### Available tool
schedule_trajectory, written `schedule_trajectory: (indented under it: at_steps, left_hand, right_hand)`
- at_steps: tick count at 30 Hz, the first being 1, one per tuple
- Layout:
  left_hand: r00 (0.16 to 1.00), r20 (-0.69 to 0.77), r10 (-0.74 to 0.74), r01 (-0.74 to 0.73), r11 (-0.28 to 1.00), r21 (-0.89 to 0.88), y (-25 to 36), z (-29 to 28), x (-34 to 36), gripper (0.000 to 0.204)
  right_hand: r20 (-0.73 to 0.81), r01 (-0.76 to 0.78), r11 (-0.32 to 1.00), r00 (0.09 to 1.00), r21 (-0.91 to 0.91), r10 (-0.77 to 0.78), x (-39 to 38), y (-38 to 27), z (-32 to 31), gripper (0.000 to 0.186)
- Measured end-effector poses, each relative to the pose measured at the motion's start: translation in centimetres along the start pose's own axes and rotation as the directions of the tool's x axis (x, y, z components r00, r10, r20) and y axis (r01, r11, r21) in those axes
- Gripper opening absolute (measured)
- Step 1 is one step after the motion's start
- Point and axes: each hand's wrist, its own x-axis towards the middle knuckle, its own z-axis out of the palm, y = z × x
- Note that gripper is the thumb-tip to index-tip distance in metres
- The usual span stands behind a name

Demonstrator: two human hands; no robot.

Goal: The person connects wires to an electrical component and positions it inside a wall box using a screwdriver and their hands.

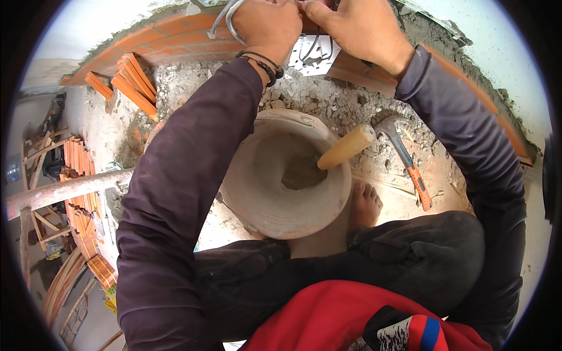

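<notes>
Both my hands are raised at the top of the view, close together against the wall. My left hand (268,26) is closed, its fingertips partly cut off by the upper edge. A grey cable (230,22) loops beside it. My right hand (366,29) meets it with the thumb pointing left and its fingers curled; what they pinch is hidden. Thin dark wires (316,44) hang between the hands, in front of a white plate with holes (321,63). Below stands a round bucket (246,169) with some grey mortar (298,172). A wooden handle (348,146) leans out of it.
An orange-handled hammer (407,161) lies on the rubble-strewn floor (339,96) right of the bucket. Orange bricks (134,85) lean at the far left. A whitish pole (70,193) and stacked bricks (79,161) stand at left. My bare foot (366,205) is beside the bucket.
</notes>
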Motion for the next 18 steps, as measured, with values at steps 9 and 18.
schedule_trajectory:
  at_steps: [9,18]
  left_hand:
    - [0.965,0.159,-0.21,0.261,0.844,-0.469,1.4,-0.6,0.1,0.023]
    - [0.967,0.14,-0.214,0.255,0.854,-0.454,0.8,-0.4,0.4,0.014]
  right_hand:
    - [0.036,-0.027,1.0,0.999,0.002,0.027,-0.2,0.6,-0.2,0.015]
    - [0.052,-0.057,0.998,0.997,-0.005,0.058,-0.4,-0.5,0.3,0.015]
